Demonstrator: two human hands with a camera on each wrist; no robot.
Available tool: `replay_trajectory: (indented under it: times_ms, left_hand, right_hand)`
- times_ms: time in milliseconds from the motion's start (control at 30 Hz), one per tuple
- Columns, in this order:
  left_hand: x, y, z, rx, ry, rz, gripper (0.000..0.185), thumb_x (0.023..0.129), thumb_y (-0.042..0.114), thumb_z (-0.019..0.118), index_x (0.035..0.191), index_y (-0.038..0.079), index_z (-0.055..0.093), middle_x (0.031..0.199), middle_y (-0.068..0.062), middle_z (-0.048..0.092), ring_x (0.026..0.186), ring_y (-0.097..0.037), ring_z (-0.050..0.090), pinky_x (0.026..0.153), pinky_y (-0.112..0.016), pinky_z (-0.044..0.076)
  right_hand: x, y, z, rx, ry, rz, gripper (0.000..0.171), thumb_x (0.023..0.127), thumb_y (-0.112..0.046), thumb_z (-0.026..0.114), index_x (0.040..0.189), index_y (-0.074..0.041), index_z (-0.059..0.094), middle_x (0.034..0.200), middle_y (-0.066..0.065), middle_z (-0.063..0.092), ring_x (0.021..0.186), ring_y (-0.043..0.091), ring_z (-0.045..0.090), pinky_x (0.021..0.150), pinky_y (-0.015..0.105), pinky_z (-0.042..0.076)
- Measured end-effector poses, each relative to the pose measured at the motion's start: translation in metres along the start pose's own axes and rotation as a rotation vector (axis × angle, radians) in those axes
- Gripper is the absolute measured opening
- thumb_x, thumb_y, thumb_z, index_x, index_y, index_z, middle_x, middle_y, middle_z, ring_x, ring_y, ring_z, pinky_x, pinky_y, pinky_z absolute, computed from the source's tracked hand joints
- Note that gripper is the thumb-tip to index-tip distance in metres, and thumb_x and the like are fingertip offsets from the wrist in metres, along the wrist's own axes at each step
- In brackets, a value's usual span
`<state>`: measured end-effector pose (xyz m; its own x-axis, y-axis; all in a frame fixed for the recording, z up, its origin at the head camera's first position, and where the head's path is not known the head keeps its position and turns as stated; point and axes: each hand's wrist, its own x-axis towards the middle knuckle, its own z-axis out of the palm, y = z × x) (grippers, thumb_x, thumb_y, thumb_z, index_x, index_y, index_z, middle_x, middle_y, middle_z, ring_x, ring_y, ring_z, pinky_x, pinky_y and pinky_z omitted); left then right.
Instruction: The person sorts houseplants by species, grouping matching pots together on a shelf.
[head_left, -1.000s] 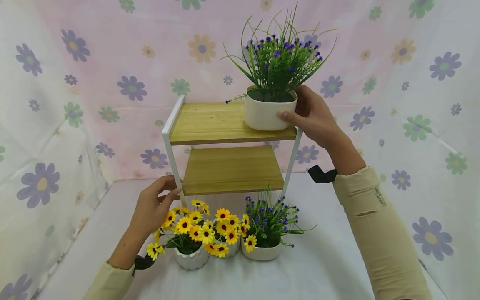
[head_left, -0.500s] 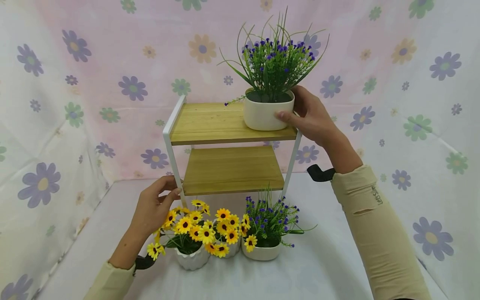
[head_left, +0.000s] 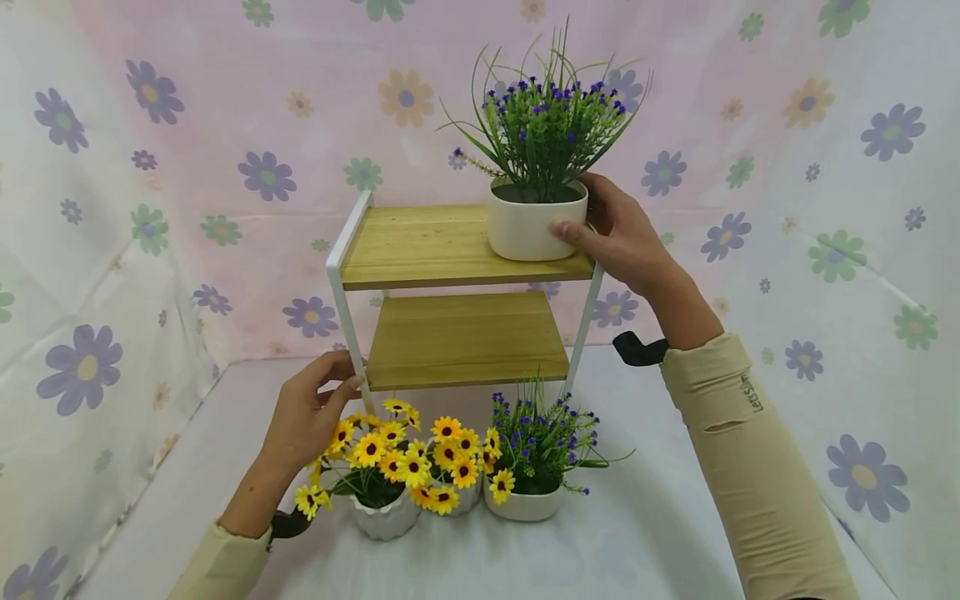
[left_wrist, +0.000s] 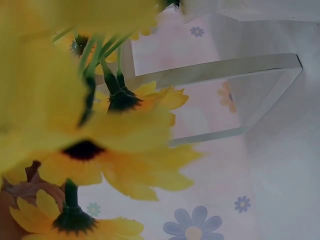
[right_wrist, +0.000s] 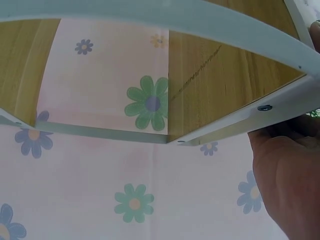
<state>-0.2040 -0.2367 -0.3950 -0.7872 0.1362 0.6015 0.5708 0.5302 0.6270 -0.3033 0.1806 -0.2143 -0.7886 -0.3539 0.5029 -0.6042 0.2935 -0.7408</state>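
In the head view my right hand (head_left: pixel 630 242) grips a white oval pot (head_left: pixel 534 232) of purple flowers and grass, thumb in front, other fingers mostly hidden behind. The pot is at the right end of the top board of a two-tier wooden shelf (head_left: pixel 465 342) with a white frame. My left hand (head_left: pixel 307 417) pinches the shelf's left front leg (head_left: pixel 347 333) near the lower board. In the right wrist view, part of the right hand (right_wrist: pixel 285 180) shows beside the frame. Blurred yellow flowers (left_wrist: pixel 115 150) hide most of the left hand in the left wrist view.
On the white-covered table (head_left: pixel 637 517), before the shelf, stand a pot of yellow flowers (head_left: pixel 385 521), a second yellow-flowered pot (head_left: pixel 465 500) and another oval pot (head_left: pixel 525 506) with purple flowers. Flower-print cloth (head_left: pixel 262 250) hangs behind and at both sides.
The right hand and the pot have shifted slightly left along the top board. A drooping purple sprig at the pot's left has risen. The left hand stays in place.
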Motion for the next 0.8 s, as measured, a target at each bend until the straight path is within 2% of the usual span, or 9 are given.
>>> replay_trajectory:
  times_ms: [200, 333, 467, 633, 800]
  left_hand:
    - [0.0, 0.001, -0.001, 0.003, 0.0, -0.002, 0.028, 0.102, -0.004, 0.066, 0.129, 0.003, 0.066, 0.11, -0.008, 0.073, 0.101, -0.02, 0.073, 0.081, -0.016, 0.062]
    - [0.0, 0.002, -0.001, 0.002, -0.001, -0.007, 0.027, 0.103, -0.003, 0.066, 0.129, 0.004, 0.066, 0.11, -0.008, 0.074, 0.101, -0.024, 0.074, 0.081, -0.016, 0.062]
    - [-0.001, 0.0, 0.0, 0.012, -0.007, -0.02, 0.027, 0.103, -0.002, 0.066, 0.129, 0.003, 0.066, 0.11, -0.008, 0.073, 0.101, -0.023, 0.074, 0.081, -0.016, 0.061]
    - [0.0, -0.002, 0.001, 0.015, -0.011, -0.032, 0.028, 0.103, -0.002, 0.066, 0.13, 0.002, 0.065, 0.111, -0.007, 0.073, 0.102, -0.013, 0.072, 0.082, -0.016, 0.061]
    - [-0.001, -0.001, 0.001, 0.009, -0.005, -0.03, 0.029, 0.103, -0.003, 0.066, 0.131, 0.002, 0.066, 0.11, -0.008, 0.073, 0.102, -0.014, 0.072, 0.081, -0.016, 0.062]
  right_hand:
    - [-0.002, 0.001, 0.001, 0.007, 0.003, -0.014, 0.074, 0.103, -0.026, 0.071, 0.164, -0.009, 0.033, 0.15, 0.015, 0.053, 0.145, 0.027, 0.051, 0.123, 0.044, 0.042]
    - [-0.002, 0.001, 0.002, 0.015, 0.005, -0.021, 0.074, 0.103, -0.023, 0.07, 0.165, -0.008, 0.033, 0.15, 0.015, 0.053, 0.144, 0.028, 0.052, 0.123, 0.043, 0.042]
    - [-0.003, 0.003, 0.002, -0.002, 0.013, -0.013, 0.076, 0.102, -0.022, 0.071, 0.165, -0.007, 0.031, 0.154, 0.015, 0.05, 0.149, 0.026, 0.048, 0.126, 0.041, 0.038]
    - [-0.006, 0.004, -0.001, -0.003, 0.022, -0.006, 0.077, 0.102, -0.021, 0.072, 0.165, -0.007, 0.031, 0.161, 0.015, 0.045, 0.156, 0.024, 0.037, 0.129, 0.037, 0.031]
    - [-0.011, 0.01, -0.004, 0.059, 0.018, -0.02, 0.072, 0.103, -0.019, 0.068, 0.165, -0.007, 0.033, 0.162, 0.015, 0.044, 0.155, 0.026, 0.039, 0.128, 0.039, 0.033]
